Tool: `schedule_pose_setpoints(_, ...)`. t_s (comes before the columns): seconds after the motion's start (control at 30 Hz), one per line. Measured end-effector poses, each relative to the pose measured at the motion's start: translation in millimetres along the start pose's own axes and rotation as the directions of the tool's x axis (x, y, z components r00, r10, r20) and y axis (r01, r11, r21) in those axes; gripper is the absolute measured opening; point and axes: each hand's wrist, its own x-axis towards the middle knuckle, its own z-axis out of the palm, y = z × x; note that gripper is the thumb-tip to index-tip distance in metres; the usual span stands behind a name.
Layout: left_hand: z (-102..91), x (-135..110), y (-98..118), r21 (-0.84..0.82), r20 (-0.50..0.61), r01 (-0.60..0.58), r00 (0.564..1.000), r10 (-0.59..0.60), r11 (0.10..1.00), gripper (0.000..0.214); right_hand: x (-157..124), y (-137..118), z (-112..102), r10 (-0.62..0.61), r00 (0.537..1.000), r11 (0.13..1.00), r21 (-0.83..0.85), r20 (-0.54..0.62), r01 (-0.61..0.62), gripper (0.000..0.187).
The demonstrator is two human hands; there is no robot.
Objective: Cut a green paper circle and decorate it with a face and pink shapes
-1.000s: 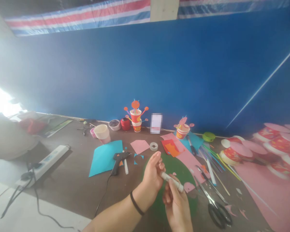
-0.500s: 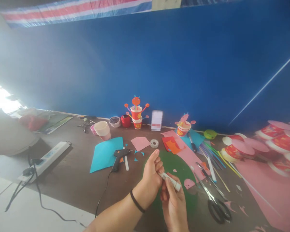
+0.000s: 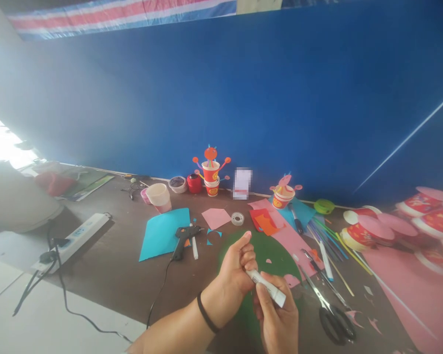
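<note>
I see power strip (image 3: 74,238) far left, then teal paper (image 3: 161,239) with black glue gun (image 3: 183,237) at its right edge. Centre now: left hand (image 3: 238,268) curled, fingertips pinching upper end of white tube (image 3: 272,291). Right hand (image 3: 278,319) closed round lower end. Tube tilted, held over green sheet (image 3: 280,250). Scissors (image 3: 332,317) lying right, untouched.

Brown table (image 3: 107,275): teal sheet (image 3: 162,238), glue gun (image 3: 182,238), scissors (image 3: 332,319), power strip (image 3: 74,241), tape roll (image 3: 237,219).
</note>
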Motion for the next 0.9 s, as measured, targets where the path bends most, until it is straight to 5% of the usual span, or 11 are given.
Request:
schedule_pose_setpoints(0.13,5.8,0.0,38.8,0.035,-0.031,-0.166,0.985,0.168,0.985,0.035,-4.3,-17.7,-24.7,-0.169,0.948,0.974,-0.195,-0.269,0.119,0.027)
schedule_pose_setpoints(0.2,7.8,-1.8,49.0,0.059,-0.017,-0.248,0.968,0.249,0.967,0.029,0.0,-30.6,-41.5,-0.139,0.915,0.99,-0.089,-0.378,0.113,0.022)
schedule_pose_setpoints(0.3,4.4,-5.8,29.4,0.152,0.016,-0.205,0.979,0.205,0.967,0.015,15.6,-47.1,-55.7,-0.083,0.94,0.995,0.031,-0.33,0.098,0.027)
schedule_pose_setpoints(0.5,-16.9,-10.4,-29.4,0.558,0.095,-0.165,0.986,0.135,0.813,0.024,45.5,-50.5,-46.6,-0.172,0.977,0.973,-0.177,-0.123,0.149,0.027)
schedule_pose_setpoints(0.7,-31.8,-10.6,-29.1,0.717,0.118,-0.208,0.977,0.179,0.666,0.029,51.4,-41.0,-41.3,-0.108,0.992,0.924,-0.362,0.067,0.125,0.033)
schedule_pose_setpoints(0.9,-40.9,-9.5,-32.9,0.759,0.203,-0.291,0.956,0.212,0.583,0.036,50.2,-36.7,-40.6,-0.052,0.999,0.951,-0.305,0.004,0.051,0.037)
